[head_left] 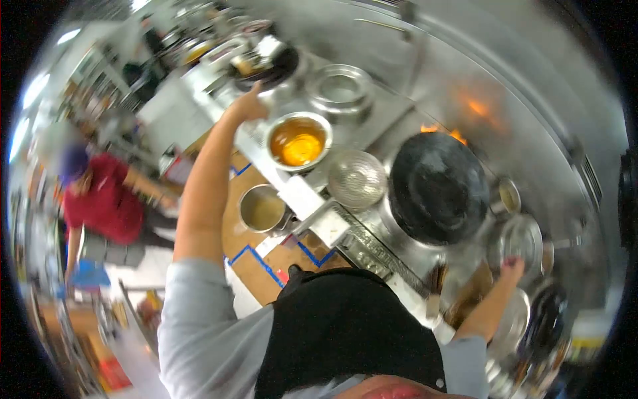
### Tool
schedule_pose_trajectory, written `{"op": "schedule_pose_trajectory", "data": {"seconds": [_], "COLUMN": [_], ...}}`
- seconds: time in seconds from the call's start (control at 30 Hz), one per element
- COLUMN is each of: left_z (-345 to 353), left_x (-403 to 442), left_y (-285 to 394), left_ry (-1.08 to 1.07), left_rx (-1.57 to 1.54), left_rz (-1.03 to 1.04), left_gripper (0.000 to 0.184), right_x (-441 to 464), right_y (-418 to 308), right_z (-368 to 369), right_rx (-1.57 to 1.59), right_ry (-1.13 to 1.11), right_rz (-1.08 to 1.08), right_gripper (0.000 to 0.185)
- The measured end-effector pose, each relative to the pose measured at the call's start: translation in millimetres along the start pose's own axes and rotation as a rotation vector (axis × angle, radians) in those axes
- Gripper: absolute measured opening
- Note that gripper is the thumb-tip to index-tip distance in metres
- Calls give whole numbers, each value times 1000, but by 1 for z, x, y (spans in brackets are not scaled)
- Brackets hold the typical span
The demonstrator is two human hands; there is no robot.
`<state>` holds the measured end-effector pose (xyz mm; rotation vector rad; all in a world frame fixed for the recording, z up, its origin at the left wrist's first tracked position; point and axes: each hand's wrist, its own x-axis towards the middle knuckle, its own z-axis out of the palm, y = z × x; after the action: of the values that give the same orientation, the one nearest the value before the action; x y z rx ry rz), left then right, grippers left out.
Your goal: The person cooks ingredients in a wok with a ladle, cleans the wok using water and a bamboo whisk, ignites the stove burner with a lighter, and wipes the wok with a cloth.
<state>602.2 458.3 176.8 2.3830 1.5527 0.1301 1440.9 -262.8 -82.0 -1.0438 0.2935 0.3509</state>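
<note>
My left hand [251,105] reaches far out to the back left, close to a black wok [282,72] with white and yellowish things in it. Blur hides whether its fingers grip anything. Nearby stands a metal bowl of amber liquid [299,141], which looks like oil. My right hand [512,267] is low on the right, at the near edge of a round shiny metal pan or bowl [517,238]. Its fingers are smeared, so their hold does not show. Between my hands a large dark wok [438,188] sits on the burner, with flames [442,130] behind its far rim.
A perforated metal strainer [357,178] lies left of the big wok. A pot of cloudy liquid [262,209] is at the counter's front. Farther back is a round metal pot [340,88]. A person in a red shirt [106,197] stands at the left.
</note>
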Motion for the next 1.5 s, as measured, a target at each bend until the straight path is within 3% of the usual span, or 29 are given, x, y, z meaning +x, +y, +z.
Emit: {"op": "schedule_pose_trajectory", "data": {"seconds": [0.07, 0.13, 0.2, 0.3, 0.37, 0.47, 0.6, 0.7, 0.9, 1.0, 1.13, 1.2, 1.33, 1.37, 1.47, 1.5], "left_z": [-25, -50, -59, -73, -68, -86, -80, -85, -79, -89, -79, -96, -95, -89, -8, 3], "left_x": [-12, -23, -19, -18, 9, -24, 8, 4, 24, 16, 48, 31, 17, 0, -53, -112], "left_y": [28, 44, 30, 19, -17, 2, -54, -77, -129, -152, -195, -182, -188, -185, -192, -166], "left_ry": [-4, -93, -94, -104, -95, -49, -2, -13, -36, -77, -46, -44, 110, 164, 152, -14], "left_rx": [157, 201, 232, 265, 243, 116, 132, 35, 166, 22, 26, 20, -108, -160, -266, -383], "left_rz": [-137, -224, -267, -248, -259, -333, -339, -310, -204, -248, -186, -205, -178, -140, 98, 30], "left_gripper": [132, 133, 133, 133, 132, 133, 134, 136, 138, 136, 137, 136, 119, 110, 71, 66], "right_x": [-10, -61, -56, -98, -105, -152, -186, -265, -308, -337, -392, -420, -436, -418, -421, -431], "right_y": [-9, -5, 5, 6, 8, 10, 11, 18, 71, 98, 126, 127, 110, 118, 138, 138], "right_z": [11, 32, 20, 32, 27, 36, 54, 95, 119, 129, 149, 174, 194, 182, 156, 147], "right_rx": [312, 423, 420, 570, 540, 462, 421, 476, 375, 319, 96, -66, -456, -489, -671, -716], "right_ry": [26, -76, -190, -273, -347, -431, -628, -616, -721, -785, -666, -533, -316, -287, -112, -94], "right_rz": [102, 78, 56, 78, 52, 25, 28, 41, 75, 162, 184, 181, 233, 65, -245, -271], "right_gripper": [18, 19, 17, 19, 19, 19, 19, 20, 23, 24, 23, 21, 17, 16, 48, 82]}}
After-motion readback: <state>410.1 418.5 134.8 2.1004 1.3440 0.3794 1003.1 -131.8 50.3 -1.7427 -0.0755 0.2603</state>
